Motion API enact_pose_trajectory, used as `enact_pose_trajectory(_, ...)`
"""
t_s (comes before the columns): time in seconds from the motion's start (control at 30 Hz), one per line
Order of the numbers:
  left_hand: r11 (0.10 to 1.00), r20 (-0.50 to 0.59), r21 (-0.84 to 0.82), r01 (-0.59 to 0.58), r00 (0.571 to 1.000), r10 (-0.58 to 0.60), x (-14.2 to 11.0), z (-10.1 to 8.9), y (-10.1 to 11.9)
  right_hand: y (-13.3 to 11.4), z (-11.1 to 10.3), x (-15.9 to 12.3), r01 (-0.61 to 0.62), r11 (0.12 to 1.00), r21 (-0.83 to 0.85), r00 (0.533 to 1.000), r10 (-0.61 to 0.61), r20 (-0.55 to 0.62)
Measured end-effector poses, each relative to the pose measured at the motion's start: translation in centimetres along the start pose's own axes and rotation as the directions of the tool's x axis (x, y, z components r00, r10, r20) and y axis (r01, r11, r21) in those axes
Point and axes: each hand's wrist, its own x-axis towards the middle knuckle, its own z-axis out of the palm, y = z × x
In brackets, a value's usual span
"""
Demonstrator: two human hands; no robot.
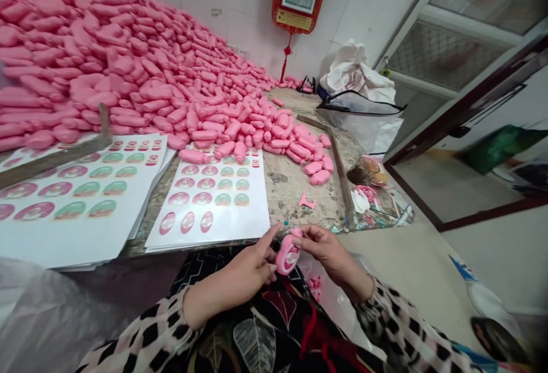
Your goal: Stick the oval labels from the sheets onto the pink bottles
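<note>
Over my lap, in front of the table edge, I see a small pink plastic bottle (286, 256) with an oval pink-and-white label on its face. My right hand (327, 253) pinches it near the neck between thumb and fingers. From the other side, my left hand (252, 270) has curled fingers against the bottle's lower body, while its index finger points out past it. Just beyond lies a sheet of stickers (240, 222) with oval, pink and green labels. A second stack of sticker sheets (141, 190) lies farther left.
A huge heap of pink bottles (128, 59) fills the table's back left and spills toward the middle. Wooden strips (338, 167) edge the right side. A pink plastic scrap (306, 201) lies nearby. At the back right stands a clear zip bag (363, 116); a plastic bag (338, 290) hangs below my right hand.
</note>
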Motion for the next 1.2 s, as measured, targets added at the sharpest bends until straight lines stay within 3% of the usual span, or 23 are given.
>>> enact_pose_trajectory(0.1,0.998,0.072,0.069,0.006,0.997,-0.011,1.3,0.8,-0.3,2.4,-4.6,-1.6,-0.042,0.986,-0.159,0.993,0.024,-0.113)
enact_pose_trajectory(0.17,0.992,0.089,0.124,-0.003,0.996,-0.008,1.9,1.0,-0.4,4.1,-7.3,-2.7,-0.087,0.919,-0.386,0.987,0.027,-0.159)
enact_pose_trajectory(0.23,0.988,0.093,0.155,0.004,0.995,-0.019,2.3,1.0,-0.4,5.0,-9.2,-3.5,-0.141,0.735,-0.663,0.985,0.040,-0.165)
enact_pose_trajectory(0.3,0.985,0.090,0.172,0.023,0.995,-0.039,2.6,1.0,-0.5,4.5,-10.3,-3.5,-0.133,0.542,-0.830,0.990,0.039,-0.133)
enact_pose_trajectory(0.43,0.970,0.057,0.241,0.030,0.997,-0.045,2.7,0.8,-0.6,-0.2,-10.0,0.1,0.003,0.352,-0.936,0.988,-0.145,-0.051)
enact_pose_trajectory(0.53,0.963,0.021,0.267,0.024,0.999,-0.031,2.1,0.7,-0.4,-4.1,-9.2,5.0,-0.038,-0.002,-0.999,0.942,-0.333,-0.035)
enact_pose_trajectory(0.63,0.962,-0.024,0.273,0.028,0.999,-0.022,0.5,0.1,-0.4,-6.2,-8.6,9.5,-0.113,-0.247,-0.962,0.952,-0.304,-0.034)
enact_pose_trajectory(0.73,0.967,-0.081,0.249,0.056,0.996,-0.037,-1.5,-0.9,-0.5,-6.9,-8.6,12.1,-0.070,-0.310,-0.948,0.972,-0.236,0.006)
enact_pose_trajectory(0.8,0.978,-0.124,0.192,0.087,0.990,-0.064,-2.7,-1.6,-0.7,-6.9,-8.4,12.6,-0.030,-0.298,-0.954,0.971,-0.234,0.043)
enact_pose_trajectory(0.83,0.985,-0.149,0.144,0.098,0.986,-0.076,-3.0,-1.9,-0.7,-6.8,-8.1,12.5,-0.008,-0.250,-0.968,0.967,-0.247,0.056)
enact_pose_trajectory(0.87,0.992,-0.184,0.083,0.098,0.980,-0.081,-3.3,-2.2,-0.8,-6.6,-7.4,12.1,0.030,-0.143,-0.989,0.962,-0.266,0.067)
enact_pose_trajectory(0.9,0.997,-0.229,0.007,0.080,0.970,-0.077,-3.4,-2.4,-0.7,-6.3,-6.4,11.4,0.090,0.026,-0.996,0.957,-0.281,0.079)
enact_pose_trajectory(0.93,0.996,-0.285,-0.082,0.042,0.956,-0.064,-3.3,-2.6,-0.7,-5.8,-4.9,10.4,0.165,0.249,-0.954,0.955,-0.281,0.091)
enact_pose_trajectory(1.0,0.956,-0.387,-0.281,-0.081,0.921,-0.035,-3.1,-2.7,-0.5,-4.5,-0.9,8.1,0.280,0.727,-0.627,0.960,-0.210,0.186)
enact_pose_trajectory(1.03,0.912,-0.407,-0.385,-0.143,0.913,-0.029,-2.9,-2.8,-0.4,-3.8,1.4,6.9,0.254,0.867,-0.429,0.952,-0.144,0.272)
enact_pose_trajectory(1.1,0.789,-0.369,-0.582,-0.198,0.929,-0.039,-2.8,-3.0,-0.5,-2.2,5.8,4.8,0.161,0.969,-0.190,0.938,-0.090,0.336)
enact_pose_trajectory(1.13,0.730,-0.333,-0.655,-0.193,0.942,-0.051,-3.0,-3.2,-0.6,-1.6,7.6,4.2,0.147,0.977,-0.155,0.929,-0.083,0.362)
enact_pose_trajectory(1.2,0.657,-0.303,-0.734,-0.173,0.949,-0.088,-3.6,-3.7,-1.3,-0.7,10.0,3.9,0.231,0.945,-0.229,0.923,-0.139,0.360)
